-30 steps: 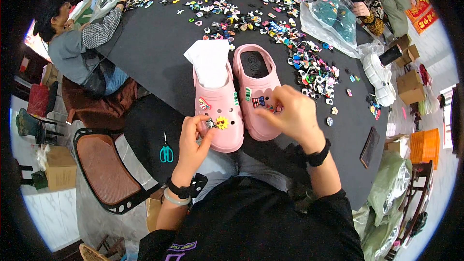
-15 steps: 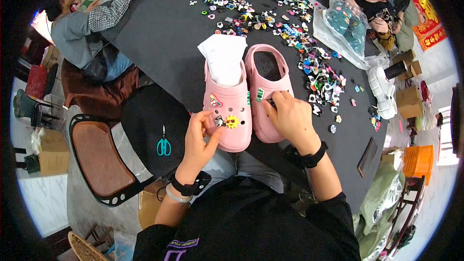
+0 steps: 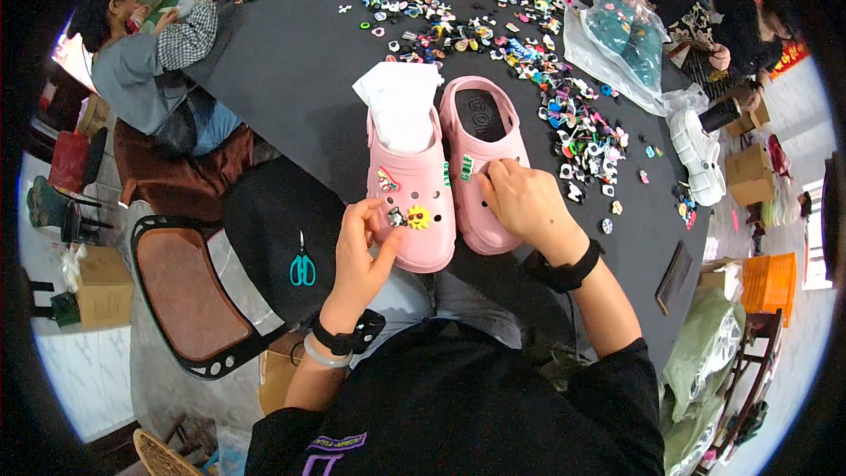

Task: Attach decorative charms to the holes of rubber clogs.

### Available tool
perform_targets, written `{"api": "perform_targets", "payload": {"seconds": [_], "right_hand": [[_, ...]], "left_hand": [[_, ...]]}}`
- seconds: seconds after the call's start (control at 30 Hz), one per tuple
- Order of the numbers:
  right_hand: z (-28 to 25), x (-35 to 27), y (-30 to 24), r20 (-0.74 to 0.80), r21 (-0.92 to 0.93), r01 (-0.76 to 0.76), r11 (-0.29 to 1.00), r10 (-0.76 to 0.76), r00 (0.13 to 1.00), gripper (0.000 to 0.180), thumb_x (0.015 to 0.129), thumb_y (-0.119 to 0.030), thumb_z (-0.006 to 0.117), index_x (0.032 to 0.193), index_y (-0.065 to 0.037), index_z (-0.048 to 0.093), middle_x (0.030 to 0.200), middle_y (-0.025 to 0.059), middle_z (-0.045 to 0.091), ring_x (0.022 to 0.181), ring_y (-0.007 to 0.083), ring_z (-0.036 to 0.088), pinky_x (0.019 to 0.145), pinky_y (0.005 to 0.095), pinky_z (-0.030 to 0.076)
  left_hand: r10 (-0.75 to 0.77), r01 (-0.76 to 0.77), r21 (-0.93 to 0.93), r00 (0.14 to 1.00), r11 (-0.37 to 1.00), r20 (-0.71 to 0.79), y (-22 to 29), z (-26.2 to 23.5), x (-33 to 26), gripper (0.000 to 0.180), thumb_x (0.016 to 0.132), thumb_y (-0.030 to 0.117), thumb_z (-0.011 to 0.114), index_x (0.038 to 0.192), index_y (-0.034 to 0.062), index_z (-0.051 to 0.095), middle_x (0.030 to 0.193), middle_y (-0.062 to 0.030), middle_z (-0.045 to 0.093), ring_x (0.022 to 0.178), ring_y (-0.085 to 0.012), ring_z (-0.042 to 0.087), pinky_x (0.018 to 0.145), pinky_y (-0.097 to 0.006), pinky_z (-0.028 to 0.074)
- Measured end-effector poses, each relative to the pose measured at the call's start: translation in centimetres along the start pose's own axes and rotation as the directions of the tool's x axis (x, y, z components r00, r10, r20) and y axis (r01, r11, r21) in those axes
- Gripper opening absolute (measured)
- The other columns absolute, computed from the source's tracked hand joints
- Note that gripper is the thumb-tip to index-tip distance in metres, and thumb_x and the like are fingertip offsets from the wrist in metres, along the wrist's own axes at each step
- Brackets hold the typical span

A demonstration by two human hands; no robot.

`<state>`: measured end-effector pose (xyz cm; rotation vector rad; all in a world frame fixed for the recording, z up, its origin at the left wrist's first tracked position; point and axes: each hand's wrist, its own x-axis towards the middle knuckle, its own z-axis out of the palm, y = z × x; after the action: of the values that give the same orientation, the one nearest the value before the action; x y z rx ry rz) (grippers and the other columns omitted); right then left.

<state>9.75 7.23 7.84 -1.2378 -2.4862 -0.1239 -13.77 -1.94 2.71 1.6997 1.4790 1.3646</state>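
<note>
With 12 o'clock at the top of your head view, the pair of pink clogs sits at the dial's centre on the black counter (image 3: 291,88), toes toward your lap at 6 o'clock.

Your left hand (image 3: 359,251) is at the left clog's (image 3: 425,251) 9 o'clock side, thumb and forefinger partly parted beside a black-and-white charm (image 3: 396,217); you cannot tell whether that grip has hold of charm or clog. The yellow sun charm (image 3: 418,217) sits at the black-and-white charm's 3 o'clock, and a red-and-white charm (image 3: 387,180) at the sun's 11 o'clock. White stuffing (image 3: 401,106) fills that clog's opening and rises toward 12.

Your right hand (image 3: 533,204) bends over the upper of the right clog (image 3: 480,225), its grip curled nearly closed; the fingertips are hidden, so you cannot tell what they hold. A green charm (image 3: 466,167) shows at its 10 o'clock.

Loose charms (image 3: 590,145) spread over the counter from 12 round to 2. A clear bag (image 3: 621,44) with teal contents lies near 2, and a white clog (image 3: 694,154) just before 3. Teal-handled scissors (image 3: 302,267) lie at 8. A co-worker (image 3: 128,88) sits at 10.
</note>
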Motion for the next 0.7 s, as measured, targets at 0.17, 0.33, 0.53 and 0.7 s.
{"api": "perform_targets", "payload": {"seconds": [0.17,0.33,0.53,0.7], "right_hand": [[0.2,-0.2,0.3,-0.017,0.017,0.007,1.0,-0.007,1.0,0.023,0.09,-0.025,0.057,0.077,-0.006,0.057,0.068,0.0101,0.059,0.056,0.0283,0.061,0.05,0.0376,0.05],[0.3,-0.4,0.2,-0.052,-0.007,0.016,1.0,-0.017,0.999,0.019,0.088,-0.023,0.059,0.078,-0.006,0.057,0.068,0.0087,0.057,0.055,0.0275,0.06,0.05,0.037,0.05],[-1.0,-1.1,0.6,-0.098,-0.104,0.091,0.99,-0.101,0.99,0.027,0.085,-0.034,0.063,0.074,-0.01,0.058,0.063,0.0053,0.054,0.05,0.0211,0.059,0.045,0.0327,0.047],[-2.6,-2.5,0.7,-0.133,-0.12,0.043,0.992,-0.059,0.989,0.023,0.08,-0.03,0.069,0.073,-0.011,0.057,0.064,0.0045,0.053,0.052,0.0207,0.058,0.048,0.0329,0.045]], "left_hand": [[-0.054,0.055,0.048,0.998,0.997,-0.014,2.7,-0.4,0.5,0.047,0.081,0.004,0.068,0.122,0.0023,0.047,0.084,0.0011,0.046,0.068,-0.0079,0.037,0.061,-0.021,0.033],[0.326,-0.371,0.236,0.922,0.898,0.21,6.1,1.0,3.8,0.044,0.074,0.013,0.072,0.113,0.0007,0.055,0.098,-0.012,0.06,0.086,-0.0308,0.058,0.084,-0.041,0.042],[0.567,-0.655,0.248,0.748,0.713,0.346,6.7,4.3,10.5,0.042,0.073,0.014,0.069,0.111,0.0004,0.056,0.102,-0.0149,0.061,0.1,-0.0329,0.057,0.091,-0.046,0.041],[0.117,-0.421,0.158,0.557,0.893,0.822,6.8,6.1,15.5,0.048,0.064,0.019,0.076,0.103,-0.0036,0.058,0.098,-0.0206,0.064,0.091,-0.0339,0.061,0.077,-0.038,0.049]]}}
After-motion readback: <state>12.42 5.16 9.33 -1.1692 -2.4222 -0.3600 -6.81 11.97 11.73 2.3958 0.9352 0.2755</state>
